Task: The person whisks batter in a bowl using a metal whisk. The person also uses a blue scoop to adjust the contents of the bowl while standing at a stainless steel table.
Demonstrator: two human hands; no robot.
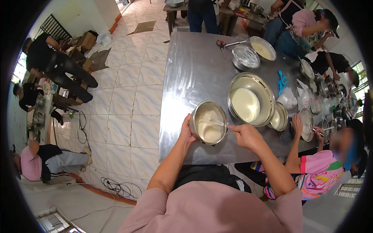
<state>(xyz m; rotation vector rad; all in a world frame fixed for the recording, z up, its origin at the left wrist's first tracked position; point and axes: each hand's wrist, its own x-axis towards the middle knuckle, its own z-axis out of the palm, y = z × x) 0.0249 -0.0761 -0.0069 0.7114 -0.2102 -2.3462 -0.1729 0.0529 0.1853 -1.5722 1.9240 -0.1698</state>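
Observation:
My left hand point(187, 130) grips the left side of a stainless steel mixing bowl point(191, 121), tilted a little over the metal table. Inside lies a thick cream-coloured batter point(210, 123) with swirled folds. My right hand point(248, 137) is at the bowl's right rim, index finger stretched towards it and the other fingers curled. Whether a utensil handle is in that hand cannot be made out. Just beyond stands a large steel bowl point(269, 96) with pale liquid batter point(244, 104) in it. A smaller steel bowl point(279, 118) with pale contents sits against its right side.
Scissors point(221, 45), a whisk point(237, 42) and a bowl smeared with white cream point(246, 56) lie at the far end of the steel table point(192, 75). Blue plastic utensils point(281, 81) are to the right. A co-worker point(320, 171) stirs another bowl point(306, 123) close on my right.

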